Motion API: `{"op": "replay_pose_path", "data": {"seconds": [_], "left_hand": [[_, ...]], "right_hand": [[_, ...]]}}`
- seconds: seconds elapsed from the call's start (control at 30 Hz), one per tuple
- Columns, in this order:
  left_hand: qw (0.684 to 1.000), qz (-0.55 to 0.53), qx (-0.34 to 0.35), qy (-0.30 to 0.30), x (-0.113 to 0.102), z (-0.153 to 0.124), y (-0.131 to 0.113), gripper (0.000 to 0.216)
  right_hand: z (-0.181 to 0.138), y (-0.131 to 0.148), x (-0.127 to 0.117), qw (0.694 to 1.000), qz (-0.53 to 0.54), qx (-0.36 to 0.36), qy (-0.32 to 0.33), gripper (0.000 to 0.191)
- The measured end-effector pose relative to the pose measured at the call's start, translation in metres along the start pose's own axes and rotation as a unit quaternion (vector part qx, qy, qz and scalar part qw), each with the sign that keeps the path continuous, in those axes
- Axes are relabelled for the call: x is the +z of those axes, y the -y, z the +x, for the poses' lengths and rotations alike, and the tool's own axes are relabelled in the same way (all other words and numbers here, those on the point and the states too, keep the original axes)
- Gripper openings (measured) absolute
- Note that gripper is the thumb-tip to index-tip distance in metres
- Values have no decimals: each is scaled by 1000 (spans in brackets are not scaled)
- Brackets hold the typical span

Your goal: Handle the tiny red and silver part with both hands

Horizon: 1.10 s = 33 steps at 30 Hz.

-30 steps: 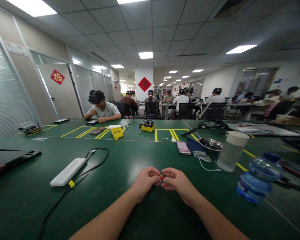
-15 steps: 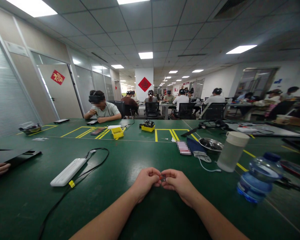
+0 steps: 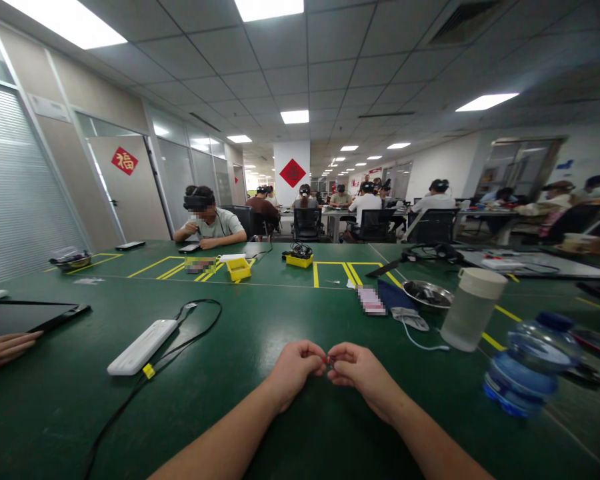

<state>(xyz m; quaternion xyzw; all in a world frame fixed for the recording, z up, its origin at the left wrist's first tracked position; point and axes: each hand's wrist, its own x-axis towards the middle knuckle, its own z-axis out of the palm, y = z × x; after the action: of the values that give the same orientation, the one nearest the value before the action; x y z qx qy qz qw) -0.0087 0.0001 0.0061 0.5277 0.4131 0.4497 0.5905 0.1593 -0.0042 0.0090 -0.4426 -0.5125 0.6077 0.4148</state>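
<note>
Above the green table, near its front, my left hand point(image 3: 300, 370) and my right hand point(image 3: 363, 373) meet with their fingertips almost touching. Thumb and fingers of the left are pinched together, with a small red piece point(image 3: 325, 360) just showing at the tips. My right hand is pinched as well, on a small dark, shiny piece point(image 3: 331, 363) that is mostly covered by the fingers. Both pieces are too small to name, and I cannot tell whether they are joined.
A white power bank point(image 3: 143, 348) with a black cable lies left. On the right stand a blue-capped water bottle point(image 3: 525, 373), a frosted cup point(image 3: 473, 313) and a metal bowl point(image 3: 427, 301). Yellow boxes point(image 3: 239, 270) sit farther back. Another person's hand point(image 3: 7, 350) rests at far left.
My hands stay pinched together; the fingertips have drawn slightly apart and less of the dark piece shows. The whole view has shifted slightly. The other person's hand at left has moved further into view.
</note>
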Motion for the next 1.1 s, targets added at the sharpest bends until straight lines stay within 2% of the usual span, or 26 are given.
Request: {"op": "replay_pose_path", "data": {"seconds": [0.17, 0.33, 0.5, 0.7, 0.83, 1.1], "left_hand": [[999, 34, 8, -34, 2, -3, -3, 11], [1000, 16, 10, -7, -1, 2, 2, 21], [992, 81, 97, 13, -1, 6, 10, 30], [963, 204, 177, -11, 0, 2, 7, 32], [959, 220, 179, -17, 0, 0, 5, 31], [971, 209, 115, -28, -2, 1, 1, 20]], "right_hand": [[0, 1, 1, 1000, -6, 3, -19, 22], [-1, 2, 3, 1000, 1, 11, -26, 23], [-1, 2, 1, 998, -39, -36, -16, 23], [0, 1, -3, 994, -84, -73, -6, 21], [1, 1, -3, 992, -92, -80, -7, 22], [3, 2, -4, 995, -73, -65, -31, 26]]}}
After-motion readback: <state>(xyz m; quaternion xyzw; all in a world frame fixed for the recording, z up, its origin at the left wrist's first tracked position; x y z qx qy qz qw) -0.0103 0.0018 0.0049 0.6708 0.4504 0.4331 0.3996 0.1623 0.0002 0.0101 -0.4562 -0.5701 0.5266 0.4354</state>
